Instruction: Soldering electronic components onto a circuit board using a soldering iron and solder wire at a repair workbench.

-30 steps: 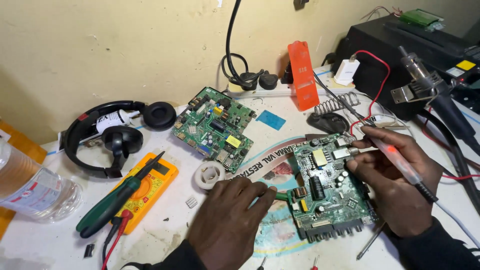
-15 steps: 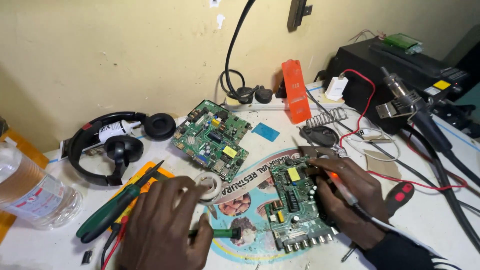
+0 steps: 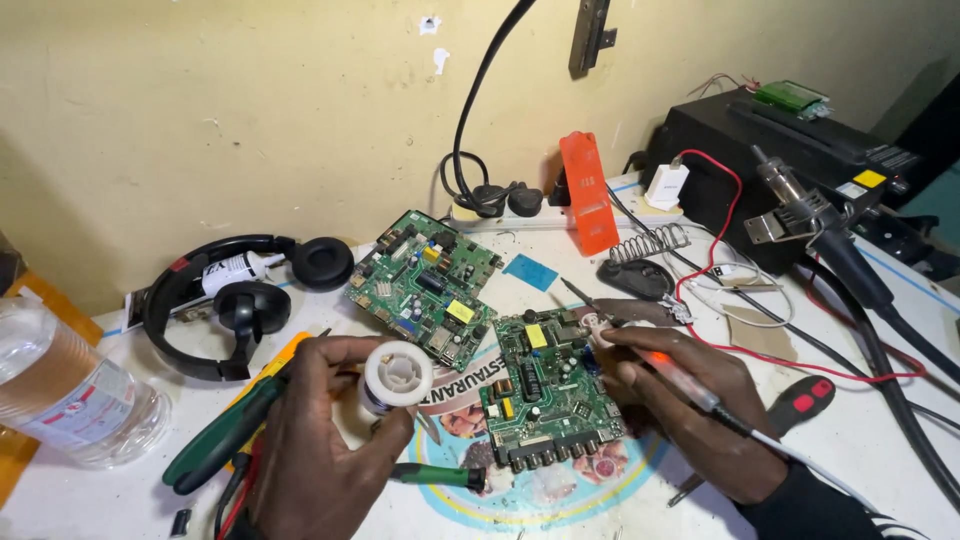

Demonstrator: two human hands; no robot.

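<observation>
here the left hand (image 3: 320,440) has its fingers wrapped around a small white spool (image 3: 397,375) of solder wire, lifted a little off the table (image 3: 880,440), its open round core facing up at the camera. the right hand (image 3: 690,405) is closed like a pen grip on a soldering iron (image 3: 640,350), whose pale, orange-tinted handle runs back across the knuckles while the tip rests at the upper right edge of the near circuit board (image 3: 545,390). that board is green, roughly square, crowded with a yellow block, dark chips and a row of round black sockets along its front edge, and it lies on a printed round mat (image 3: 540,490) between the two hands. a second green board (image 3: 425,280) lies just behind it to the left, with black headphones (image 3: 235,290) further left and a clear plastic bottle (image 3: 70,395) at the table's edge. green-handled pliers (image 3: 225,435) sit on a yellow meter beside the left wrist. half a second ago the left hand was flat on the table near the spool, which was lying down; now the spool is up in its grasp, and the right hand has stayed on the board with the iron.
</observation>
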